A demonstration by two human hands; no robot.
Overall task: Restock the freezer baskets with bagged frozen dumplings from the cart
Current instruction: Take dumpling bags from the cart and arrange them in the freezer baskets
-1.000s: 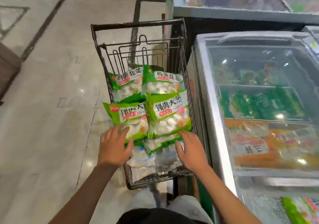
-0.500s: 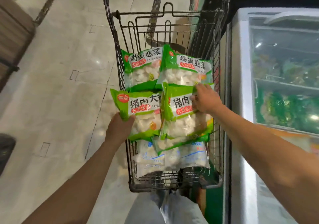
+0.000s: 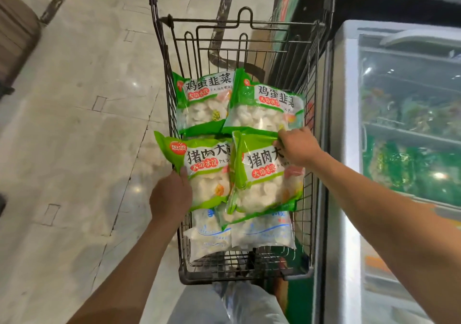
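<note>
I look straight down into the wire cart (image 3: pixel 239 272), which stands on the pale tiled floor (image 3: pixel 74 124) with its right side just beside the chest freezer (image 3: pixel 349 149). My left hand (image 3: pixel 169 196) grips the left green dumpling bag (image 3: pixel 199 171) at its left edge, thumb laid over the printed front and the other fingers hidden behind it; that bag pokes out over the cart's left rim. My right hand (image 3: pixel 296 146) pinches the top edge of the right green dumpling bag (image 3: pixel 264 174), near its upper right corner, fingers curled down onto the plastic. The two bags sit side by side and overlap a little in the middle of the cart.

Toward the cart's far end lie two more green bags, the far left bag (image 3: pixel 204 104) and the far right bag (image 3: pixel 264 109), the right one overlapping the left one's edge. Both are partly covered at their near edges by the bags I hold. Under the held bags, at the cart's near end, lie white bags with blue print (image 3: pixel 244 234), resting on the wire bottom.

The freezer's glass lid (image 3: pixel 409 124) is fogged and reflective; through it I make out green packs and a divider, but I cannot tell what they are. At the bottom edge of the view, light trousers (image 3: pixel 224 306) show just behind the cart's near rim.
</note>
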